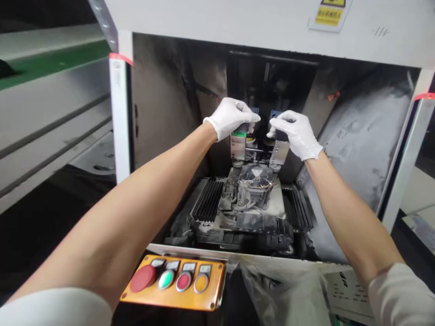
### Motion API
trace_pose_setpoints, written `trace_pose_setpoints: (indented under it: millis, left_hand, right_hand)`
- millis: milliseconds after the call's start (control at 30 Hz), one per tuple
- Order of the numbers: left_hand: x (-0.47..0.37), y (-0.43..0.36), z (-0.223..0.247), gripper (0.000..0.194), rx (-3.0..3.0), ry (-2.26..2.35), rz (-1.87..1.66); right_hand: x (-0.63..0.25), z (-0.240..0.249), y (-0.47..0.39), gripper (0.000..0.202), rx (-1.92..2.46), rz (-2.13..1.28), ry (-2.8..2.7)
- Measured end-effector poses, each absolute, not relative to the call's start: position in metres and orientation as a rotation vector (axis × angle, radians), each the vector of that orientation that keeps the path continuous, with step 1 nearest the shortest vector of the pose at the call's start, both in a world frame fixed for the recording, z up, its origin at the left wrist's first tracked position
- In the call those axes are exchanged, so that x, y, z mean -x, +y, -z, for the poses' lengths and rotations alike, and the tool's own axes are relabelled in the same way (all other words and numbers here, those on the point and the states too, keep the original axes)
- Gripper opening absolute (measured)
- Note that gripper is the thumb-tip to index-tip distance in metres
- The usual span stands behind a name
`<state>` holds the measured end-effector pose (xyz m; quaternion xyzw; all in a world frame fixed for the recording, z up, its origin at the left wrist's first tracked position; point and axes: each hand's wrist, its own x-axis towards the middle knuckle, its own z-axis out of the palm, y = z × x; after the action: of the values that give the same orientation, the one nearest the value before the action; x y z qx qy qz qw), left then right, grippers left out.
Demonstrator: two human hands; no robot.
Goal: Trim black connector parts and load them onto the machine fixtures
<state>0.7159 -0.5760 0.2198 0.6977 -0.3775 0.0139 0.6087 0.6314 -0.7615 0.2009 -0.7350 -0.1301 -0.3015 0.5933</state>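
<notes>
Both hands wear white gloves and reach into the dusty machine cabinet. My left hand (234, 118) is closed, its fingers bent together at the top of the left metal bracket (238, 147), which carries a green label (239, 134). My right hand (296, 131) is closed in a pinch over the top of the right metal bracket (280, 152). A dark block shows under each hand, and what the fingertips hold, if anything, is hidden. Below and between the brackets stands a dust-covered round-topped unit (255, 183) on a pale plate (276, 202).
Black bellows covers (208, 200) flank the plate. The cabinet's white posts (119, 113) frame the opening, under a hood with a yellow warning label (328, 16). At the front sits an orange control panel (173, 296) with a red emergency button (142, 278). Clear plastic sheeting (288, 294) hangs beside it.
</notes>
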Motion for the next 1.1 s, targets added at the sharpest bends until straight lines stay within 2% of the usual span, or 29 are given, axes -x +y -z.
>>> trace_pose_setpoints:
  millis: [267,500,700,833,933,1100]
  left_hand:
    - [-0.706,-0.567,-0.214,0.023,-1.530,-1.086,-0.154]
    - [-0.699,-0.565,-0.213,0.023,-1.503,-1.037,-0.154]
    - [-0.702,-0.565,-0.201,0.028,-1.387,-0.924,0.049]
    - [-0.707,-0.570,-0.187,0.046,-1.207,-0.661,0.330]
    - [-0.706,-0.573,-0.183,0.038,-1.179,-0.544,0.411]
    - [-0.707,-0.577,-0.185,0.024,-1.088,-0.583,0.298]
  right_hand:
    - [-0.624,-0.193,-0.758,0.038,1.676,0.719,-0.359]
    - [-0.622,-0.195,-0.757,0.040,1.631,0.662,-0.316]
    - [-0.621,-0.197,-0.754,0.041,1.572,0.572,-0.158]
    - [-0.627,-0.197,-0.752,0.047,1.513,0.499,-0.022]
    - [-0.629,-0.197,-0.750,0.041,1.471,0.475,0.061]
    - [-0.629,-0.197,-0.742,0.018,1.374,0.549,0.096]
